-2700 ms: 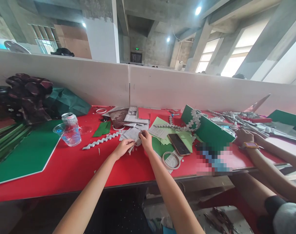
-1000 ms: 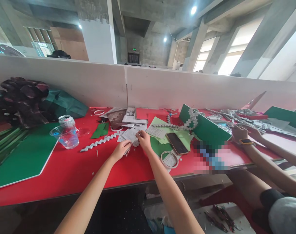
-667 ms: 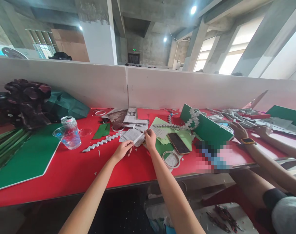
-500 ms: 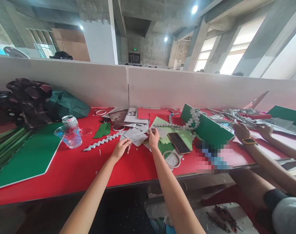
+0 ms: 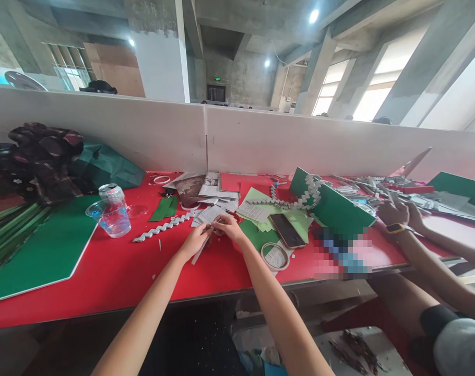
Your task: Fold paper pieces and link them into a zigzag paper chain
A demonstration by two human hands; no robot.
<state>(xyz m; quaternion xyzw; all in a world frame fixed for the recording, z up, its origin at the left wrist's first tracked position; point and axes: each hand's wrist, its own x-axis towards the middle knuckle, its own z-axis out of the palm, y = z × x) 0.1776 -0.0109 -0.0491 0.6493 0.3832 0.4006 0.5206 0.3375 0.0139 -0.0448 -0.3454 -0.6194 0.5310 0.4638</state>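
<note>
A narrow pale paper strip point(image 5: 199, 253) slants down from the fingers of my left hand point(image 5: 196, 241), which is closed on it. The fingertips of my right hand point(image 5: 228, 228) are pinched together at the strip's upper end, touching my left fingertips. What lies between the fingers is partly hidden. Left of my hands, a zigzag folded-paper chain point(image 5: 165, 228) lies flat on the red table. Just behind them is a pile of printed paper sheets point(image 5: 210, 214).
To the right are a phone point(image 5: 287, 230), a tape roll point(image 5: 275, 256), a green board point(image 5: 339, 209) and a longer folded chain point(image 5: 314, 190). A plastic cup point(image 5: 114, 219) and a can point(image 5: 112, 194) stand left. A co-worker's hands point(image 5: 394, 211) work at far right.
My right hand has moved left and down from the papers to meet my left hand. The paper strip now shows between them. The co-worker's hands have come together.
</note>
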